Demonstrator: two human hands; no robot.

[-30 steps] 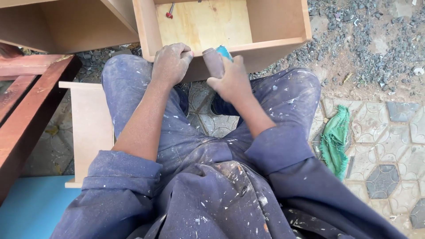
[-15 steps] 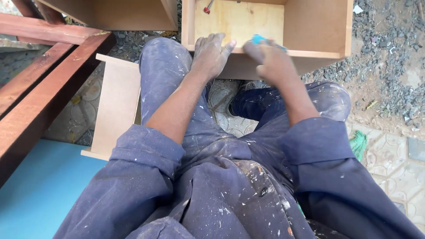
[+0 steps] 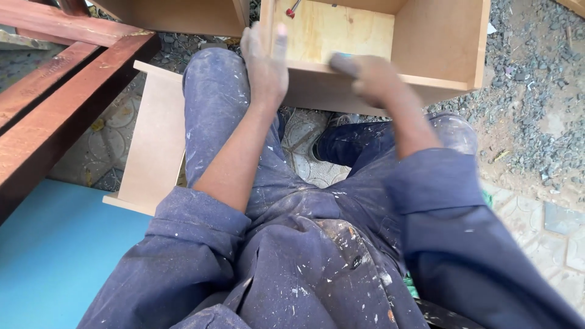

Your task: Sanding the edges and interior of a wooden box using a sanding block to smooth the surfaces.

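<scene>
Your right hand (image 3: 372, 78) is blurred, curled around a small block (image 3: 342, 60) with a teal edge showing, pressing it on the front edge of the wooden box (image 3: 439, 55). Your left hand (image 3: 263, 61) lies flat with fingers spread loosely against the box's left wall, gripping nothing. The box sits on the ground in front of your knees, open side up. A red-handled screwdriver (image 3: 292, 10) lies inside on its plywood floor. A loose board (image 3: 155, 140) rests beside your left leg, with red-brown beams (image 3: 55, 116) further left.
</scene>
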